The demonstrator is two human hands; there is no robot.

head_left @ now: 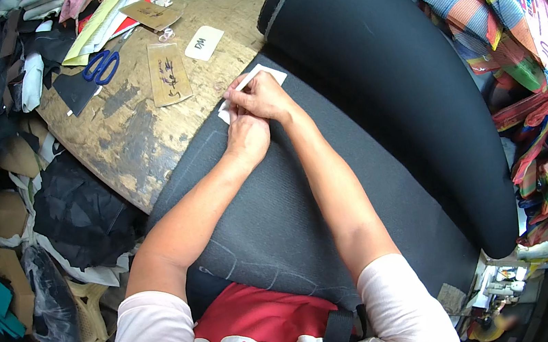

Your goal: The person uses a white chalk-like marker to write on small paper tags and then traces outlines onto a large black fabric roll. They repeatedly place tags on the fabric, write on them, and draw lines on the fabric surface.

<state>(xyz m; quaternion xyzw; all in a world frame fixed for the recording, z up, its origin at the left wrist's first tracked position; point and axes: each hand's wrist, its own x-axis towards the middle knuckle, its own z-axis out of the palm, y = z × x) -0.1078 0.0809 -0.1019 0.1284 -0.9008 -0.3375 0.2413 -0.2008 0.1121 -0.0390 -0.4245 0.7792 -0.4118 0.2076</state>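
Observation:
Black fabric [355,153] lies over the table in front of me, with pale chalk-like outlines drawn on it. A white flat piece [273,74], like a card template, rests at the fabric's far left edge. My right hand [263,98] is over this piece, its fingers pinched together; whatever they hold is hidden. Just below it, my left hand [249,137] bears on the lower end of the white piece. Its fingers are mostly hidden, so I cannot tell how they are closed. Both hands nearly touch.
A thick black fabric roll [380,81] lies along the right. On the worn wooden table [117,136] are blue-handled scissors [101,68], brown card templates [169,74], a white card [204,43] and papers. Fabric scraps [77,204] heap at left; colourful striped bags [475,13] stand at right.

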